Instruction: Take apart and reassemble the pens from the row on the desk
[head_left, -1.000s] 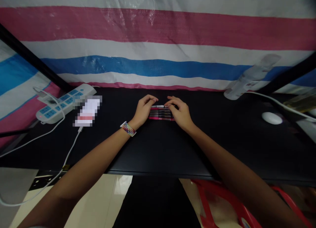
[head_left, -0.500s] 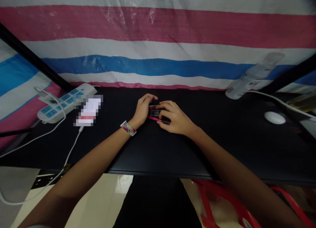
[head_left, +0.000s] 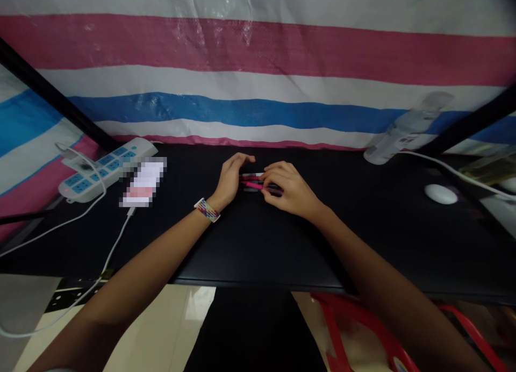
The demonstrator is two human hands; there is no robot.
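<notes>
Between my hands, several slim pens (head_left: 250, 177) lie side by side on the black tabletop (head_left: 250, 243), partly hidden by my fingers. A bright pink pen (head_left: 253, 185) slants across the near side of the group. My right hand (head_left: 289, 188) pinches this pink pen between thumb and fingers, near its right end. At the pens' left ends stands my left hand (head_left: 229, 179), on its edge with fingers extended and slightly curved, holding nothing. A colourful woven watch band (head_left: 207, 210) circles the left wrist.
To the left lie a white power strip (head_left: 105, 169) and a phone (head_left: 143, 184), blurred out, with a white cable (head_left: 116, 237). A clear bottle (head_left: 403, 130) and a white mouse (head_left: 441, 194) are at the right. Striped sheeting (head_left: 242, 44) hangs behind; below is a red stool (head_left: 363, 323).
My right hand has tilted the pink pen, which now crosses over the others instead of lying along their near side. The left hand has barely shifted.
</notes>
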